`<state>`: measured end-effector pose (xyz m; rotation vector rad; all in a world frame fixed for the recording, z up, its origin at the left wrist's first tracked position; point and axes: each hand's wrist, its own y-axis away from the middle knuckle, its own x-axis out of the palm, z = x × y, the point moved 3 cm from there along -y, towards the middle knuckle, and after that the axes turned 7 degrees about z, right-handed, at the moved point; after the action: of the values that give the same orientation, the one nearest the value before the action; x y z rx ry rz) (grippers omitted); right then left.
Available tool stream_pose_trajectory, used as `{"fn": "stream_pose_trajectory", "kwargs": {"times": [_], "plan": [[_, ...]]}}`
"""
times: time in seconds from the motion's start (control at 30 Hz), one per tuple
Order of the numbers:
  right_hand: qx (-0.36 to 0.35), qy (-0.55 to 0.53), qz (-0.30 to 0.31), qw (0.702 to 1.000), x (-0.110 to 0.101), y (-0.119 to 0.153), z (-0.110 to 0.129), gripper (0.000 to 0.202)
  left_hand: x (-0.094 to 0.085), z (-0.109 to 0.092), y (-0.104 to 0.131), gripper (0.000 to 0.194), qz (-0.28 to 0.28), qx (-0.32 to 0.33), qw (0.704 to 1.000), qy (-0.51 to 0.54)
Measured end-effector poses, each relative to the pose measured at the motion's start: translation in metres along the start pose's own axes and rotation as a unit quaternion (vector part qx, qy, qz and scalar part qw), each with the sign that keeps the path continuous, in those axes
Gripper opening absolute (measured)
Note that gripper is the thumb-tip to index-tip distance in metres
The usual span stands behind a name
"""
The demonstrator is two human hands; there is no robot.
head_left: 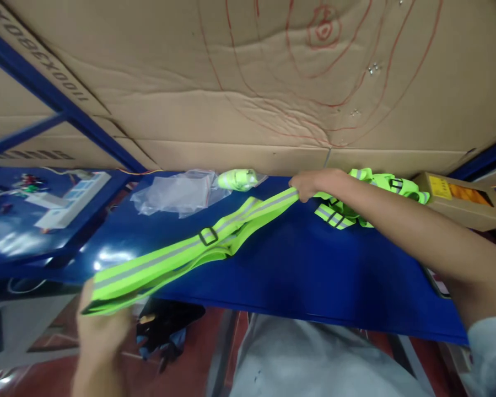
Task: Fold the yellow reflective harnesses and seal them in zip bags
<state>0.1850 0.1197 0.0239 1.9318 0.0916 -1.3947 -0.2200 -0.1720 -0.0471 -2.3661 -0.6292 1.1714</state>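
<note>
A neon yellow-green reflective strap [149, 269] with a grey stripe and a black slider buckle [208, 236] stretches between my two hands above the blue table. My left hand [105, 328], blurred, holds its looped end past the table's front edge, at the lower left. Its fingers are partly hidden behind the strap. At the back of the table, my right hand [308, 184] is closed round the strap's other end. Beyond that hand, and partly behind my right forearm, lies a heap of similar straps [334, 216] with black buckles.
A rolled strap [237, 179] and clear plastic bags [177, 193] lie at the back of the blue table [314, 275]. A cardboard box [463, 201] stands at the right, a white power strip [72, 201] at the left. Cardboard with red rings [273, 66] rises behind.
</note>
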Motion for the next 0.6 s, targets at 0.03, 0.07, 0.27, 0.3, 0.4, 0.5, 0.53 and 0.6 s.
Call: {"fn": "stream_pose_trajectory", "kwargs": {"times": [0.03,0.07,0.27,0.3,0.4,0.5,0.53,0.6], "plan": [[-0.003,0.012,-0.010,1.000,-0.002,-0.006,0.000,0.042,0.007,-0.006,0.011,0.056,-0.030,0.000,1.000,-0.001],[-0.009,0.024,-0.025,0.999,-0.004,-0.012,0.000,0.046,0.015,-0.013,0.021,0.064,-0.039,-0.008,0.999,0.020],[-0.054,0.079,-0.113,0.989,-0.002,-0.037,0.003,0.037,0.064,-0.057,0.064,0.064,0.120,0.210,0.968,-0.070],[-0.061,0.087,-0.122,0.987,-0.003,-0.039,0.002,0.034,0.068,-0.062,0.068,0.062,0.138,0.243,0.956,-0.087],[-0.080,0.105,-0.152,0.979,-0.011,-0.036,-0.004,0.035,0.073,-0.074,0.074,0.055,0.177,0.287,0.935,-0.108],[-0.084,0.119,-0.186,0.972,-0.020,-0.015,-0.004,0.042,0.073,-0.079,0.074,0.055,0.181,0.300,0.930,-0.113],[-0.079,0.127,-0.198,0.969,-0.020,-0.004,-0.001,0.044,0.072,-0.080,0.074,0.056,0.184,0.302,0.929,-0.113],[-0.060,0.152,-0.225,0.961,-0.013,0.021,0.009,0.053,0.072,-0.081,0.074,0.059,0.196,0.302,0.927,-0.108]]}}
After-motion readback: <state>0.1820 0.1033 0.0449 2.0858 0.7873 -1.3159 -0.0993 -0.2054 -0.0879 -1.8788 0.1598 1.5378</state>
